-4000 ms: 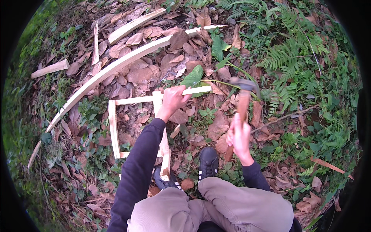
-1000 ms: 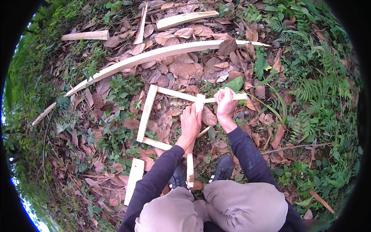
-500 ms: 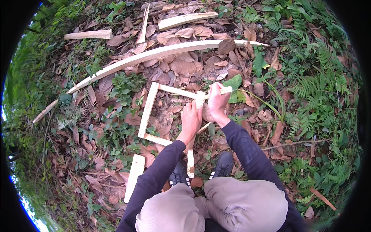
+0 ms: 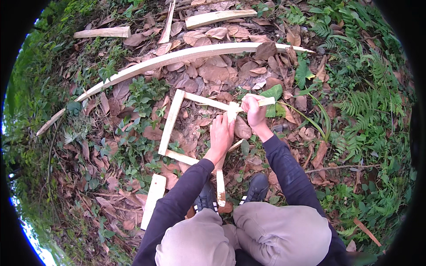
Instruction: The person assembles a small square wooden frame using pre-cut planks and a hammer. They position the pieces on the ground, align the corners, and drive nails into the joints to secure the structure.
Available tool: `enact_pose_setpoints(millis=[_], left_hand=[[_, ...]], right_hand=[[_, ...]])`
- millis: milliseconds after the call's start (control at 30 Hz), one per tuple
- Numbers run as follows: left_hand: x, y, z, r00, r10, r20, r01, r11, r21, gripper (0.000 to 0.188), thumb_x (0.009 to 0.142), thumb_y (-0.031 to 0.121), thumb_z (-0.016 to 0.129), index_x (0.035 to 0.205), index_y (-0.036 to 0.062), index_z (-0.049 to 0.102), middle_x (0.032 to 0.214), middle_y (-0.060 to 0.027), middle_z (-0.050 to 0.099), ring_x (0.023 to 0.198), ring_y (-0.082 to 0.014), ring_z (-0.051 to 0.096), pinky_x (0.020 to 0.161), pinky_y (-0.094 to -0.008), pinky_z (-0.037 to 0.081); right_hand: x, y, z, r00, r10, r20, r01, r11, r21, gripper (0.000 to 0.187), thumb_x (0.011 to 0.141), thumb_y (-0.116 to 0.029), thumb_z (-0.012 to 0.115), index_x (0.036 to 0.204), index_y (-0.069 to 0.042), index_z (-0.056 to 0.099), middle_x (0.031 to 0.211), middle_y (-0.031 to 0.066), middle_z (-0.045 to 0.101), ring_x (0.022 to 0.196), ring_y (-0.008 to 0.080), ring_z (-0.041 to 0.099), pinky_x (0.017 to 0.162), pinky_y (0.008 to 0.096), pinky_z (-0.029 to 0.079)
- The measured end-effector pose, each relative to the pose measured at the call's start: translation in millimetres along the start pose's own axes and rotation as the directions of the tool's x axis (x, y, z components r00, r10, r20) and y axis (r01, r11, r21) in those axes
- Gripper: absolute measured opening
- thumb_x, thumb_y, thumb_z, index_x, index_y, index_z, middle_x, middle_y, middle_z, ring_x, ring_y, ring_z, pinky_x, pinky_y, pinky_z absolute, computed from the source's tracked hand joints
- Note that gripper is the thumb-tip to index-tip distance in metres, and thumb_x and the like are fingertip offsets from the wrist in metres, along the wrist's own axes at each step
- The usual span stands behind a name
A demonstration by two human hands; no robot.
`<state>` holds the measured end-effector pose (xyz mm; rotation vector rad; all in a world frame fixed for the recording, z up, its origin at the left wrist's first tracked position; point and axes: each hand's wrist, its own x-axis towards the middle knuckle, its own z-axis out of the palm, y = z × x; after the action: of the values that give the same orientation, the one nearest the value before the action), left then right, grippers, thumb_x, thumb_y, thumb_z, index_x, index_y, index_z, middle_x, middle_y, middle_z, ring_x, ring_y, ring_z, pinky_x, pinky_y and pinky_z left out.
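A four-sided frame of pale wooden strips lies on the ground before me; its left strip [image 4: 171, 122], far strip [image 4: 206, 101] and near strip [image 4: 181, 157] show plainly. My left hand [image 4: 221, 134] is closed around the right-hand strip [image 4: 220, 188], close to its far end; the hand covers the middle of that strip. Beside it, my right hand [image 4: 256, 111] grips a short pale wooden stick [image 4: 267, 102] in a fist. The stick points right, and its left end meets the frame's far right corner. Whether the two are joined there I cannot tell.
A long curved wooden pole [image 4: 191, 54] arcs across the ground beyond the frame. Shorter wood pieces [image 4: 219, 18] lie farther off, and a flat board [image 4: 154, 201] lies at near left. Dry leaves cover the ground, with ferns [image 4: 359, 104] at right. My shoes [image 4: 256, 188] stand close to the frame.
My right hand has shifted slightly right and down with the stick, its grip looking a little different. The left hand stays on the strip. The whole view has moved slightly.
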<state>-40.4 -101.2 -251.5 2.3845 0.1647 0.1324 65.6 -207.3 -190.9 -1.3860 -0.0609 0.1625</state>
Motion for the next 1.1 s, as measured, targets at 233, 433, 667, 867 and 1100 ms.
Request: enact_pose_setpoints(millis=[233, 433, 667, 867, 1100], left_hand=[[-1, -2, 0, 0.999, 0.031, -0.023, -0.030, 0.999, 0.032, 0.041, 0.098, 0.027, 0.058, 0.128, -0.0005, 0.052, 0.102, -0.0159, 0.055, 0.095, -0.0334, 0.056, 0.078, -0.0444, 0.045], [1, 2, 1, 1.000, 0.015, -0.011, -0.015, 0.999, 0.032, 0.040, 0.098, 0.027, 0.057, 0.128, 0.0003, 0.051, 0.102, -0.0159, 0.055, 0.096, -0.0342, 0.056, 0.079, -0.0449, 0.045], [-1, 5, -3, 1.000, 0.025, 0.001, -0.025, 0.999, -0.038, 0.038, 0.099, 0.024, 0.057, 0.129, 0.0003, 0.051, 0.104, -0.0201, 0.055, 0.098, -0.0373, 0.055, 0.083, -0.0475, 0.046], [12, -16, -27, 0.996, 0.086, 0.040, -0.086, 0.996, 0.018, 0.042, 0.097, 0.018, 0.059, 0.132, -0.0031, 0.050, 0.109, -0.0236, 0.056, 0.101, -0.0398, 0.057, 0.088, -0.0484, 0.048], [88, 46, -97, 0.936, 0.353, 0.001, -0.309, 0.820, -0.482, 0.059, 0.072, 0.003, 0.065, 0.130, 0.0035, 0.051, 0.120, -0.0146, 0.059, 0.115, -0.0288, 0.060, 0.099, -0.0425, 0.047]], right_hand=[[8, -7, 43, 0.962, -0.270, 0.037, 0.244, 0.791, -0.561, 0.025, 0.082, -0.004, 0.051, 0.059, 0.003, 0.051, 0.049, 0.0146, 0.045, 0.043, 0.0215, 0.048, 0.045, 0.0364, 0.034], [9, 18, 15, 0.993, -0.106, -0.044, 0.088, 0.953, -0.291, 0.026, 0.084, -0.004, 0.051, 0.059, 0.002, 0.050, 0.050, 0.0093, 0.047, 0.043, 0.0145, 0.048, 0.044, 0.0343, 0.035], [10, 7, 10, 0.994, -0.111, -0.025, 0.096, 0.935, -0.341, 0.027, 0.086, -0.007, 0.056, 0.060, 0.003, 0.055, 0.050, 0.0049, 0.052, 0.047, 0.0109, 0.052, 0.047, 0.0317, 0.041], [-10, -52, -16, 0.979, -0.050, 0.200, 0.151, 0.835, -0.529, 0.051, 0.078, -0.032, 0.085, 0.116, -0.005, 0.062, 0.118, 0.0089, 0.063, 0.110, 0.0170, 0.061, 0.089, 0.0335, 0.051], [-147, -49, -145, 0.922, 0.025, -0.387, -0.359, 0.431, -0.828, 0.027, 0.086, -0.026, 0.072, 0.086, -0.002, 0.061, 0.083, 0.0160, 0.066, 0.079, 0.0340, 0.066, 0.072, 0.0441, 0.051]])
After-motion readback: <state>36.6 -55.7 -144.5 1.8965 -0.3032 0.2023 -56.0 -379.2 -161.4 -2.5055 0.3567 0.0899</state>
